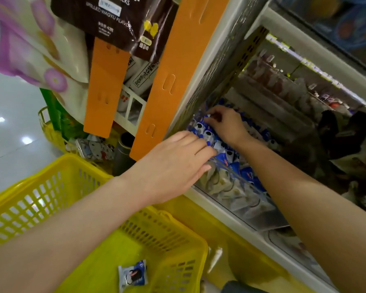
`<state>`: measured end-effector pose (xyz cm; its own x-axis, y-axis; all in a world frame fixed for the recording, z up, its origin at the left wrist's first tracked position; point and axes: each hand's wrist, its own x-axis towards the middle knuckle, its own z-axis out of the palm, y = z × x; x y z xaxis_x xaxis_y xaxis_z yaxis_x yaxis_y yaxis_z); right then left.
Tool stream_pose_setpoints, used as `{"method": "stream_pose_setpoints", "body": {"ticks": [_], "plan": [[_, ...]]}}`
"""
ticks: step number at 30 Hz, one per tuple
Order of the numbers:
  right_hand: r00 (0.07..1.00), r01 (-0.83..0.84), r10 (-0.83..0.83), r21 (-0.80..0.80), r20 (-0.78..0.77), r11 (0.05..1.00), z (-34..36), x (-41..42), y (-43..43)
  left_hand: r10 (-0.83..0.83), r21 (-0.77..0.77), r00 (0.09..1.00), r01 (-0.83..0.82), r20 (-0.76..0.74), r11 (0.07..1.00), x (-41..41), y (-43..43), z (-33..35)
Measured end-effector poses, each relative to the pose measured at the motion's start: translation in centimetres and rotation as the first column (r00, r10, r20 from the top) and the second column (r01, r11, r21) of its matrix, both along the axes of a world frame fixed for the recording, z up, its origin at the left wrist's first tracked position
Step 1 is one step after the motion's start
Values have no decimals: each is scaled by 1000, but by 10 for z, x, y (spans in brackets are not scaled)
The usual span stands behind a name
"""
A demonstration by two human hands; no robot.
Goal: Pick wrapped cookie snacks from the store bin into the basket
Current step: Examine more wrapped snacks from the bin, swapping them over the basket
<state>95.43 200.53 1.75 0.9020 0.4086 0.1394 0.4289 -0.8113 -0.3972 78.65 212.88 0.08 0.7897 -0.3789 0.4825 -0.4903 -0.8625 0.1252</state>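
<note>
1. Reaching into the store bin (237,193), both bare hands sit on the pile of wrapped cookie snacks (206,133) behind the bin's clear front wall.
2. Left hand (173,163): palm down over the bin's front edge, fingers (201,144) nearly straight and laid flat on the blue-and-white wrappers, thumb at the clear wall. No packet is seen gripped.
3. Right hand (224,123): deeper in, toward the bin's rear left corner, fingers bent downward with the tips on the wrappers. Whether a packet is actually pinched cannot be told, since the fingertips cover the contact.
4. Wrapped cookie snacks: the heap fills the bin from front wall to back, between and under both hands.
5. Basket (76,159): yellow plastic lattice, standing below and just beside the bin's front edge, under the left forearm.
6. One wrapped snack (132,275) lies flat on the basket floor, near its front right corner.
7. Orange card panel (173,77): upright against the bin's left side; a dark brown pack (114,15) hangs above it.
8. A second yellow basket (48,132) stands on the glossy floor (9,144) further left.
</note>
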Motion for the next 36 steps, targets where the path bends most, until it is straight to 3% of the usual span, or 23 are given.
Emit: {"method": "stream_pose_setpoints", "body": {"ticks": [6,9,13,15,17,18,20,22,25,29,31,33,36], "plan": [[989,47,-73,202,126,978,14,-11,-4,-10,-32,998,8,-59,999,-1,1,0],[975,64,-147,426,166,902,32,-33,-13,-34,-178,995,17,-93,984,-3,-2,-1],[977,-62,-77,616,198,786,46,-87,-29,-47,-463,991,-15,-122,886,-22,-9,-2],[975,-112,-35,628,217,770,45,-116,-38,31,-629,994,-92,-107,772,-32,-16,-4],[979,-139,6,638,206,757,39,-140,-44,90,-805,975,-219,-203,551,-38,-21,-8],[984,-138,28,656,174,742,35,-149,-45,48,-867,952,-296,-303,401,-40,-23,-8],[992,-127,96,703,84,700,25,-165,-46,-188,-881,861,-458,-472,118,-45,-25,-8],[986,-101,167,736,-16,669,13,-177,-45,-392,-827,757,-562,-523,19,-52,-26,-7],[958,-45,245,761,-151,647,-2,-190,-41,-464,-818,717,-574,-519,29,-64,-26,-7],[897,111,266,764,-352,636,-18,-200,-34,-261,-814,772,-544,-580,202,-77,-15,-15],[814,204,309,740,-492,641,-24,-202,-28,-201,-807,787,-534,-583,252,-84,-7,-19],[751,201,356,707,-556,678,-30,-206,-19,-177,-807,794,-535,-581,250,-91,-2,-20],[768,168,341,684,-543,710,-38,-208,-6,-163,-799,786,-559,-596,223,-94,2,-23]]}}
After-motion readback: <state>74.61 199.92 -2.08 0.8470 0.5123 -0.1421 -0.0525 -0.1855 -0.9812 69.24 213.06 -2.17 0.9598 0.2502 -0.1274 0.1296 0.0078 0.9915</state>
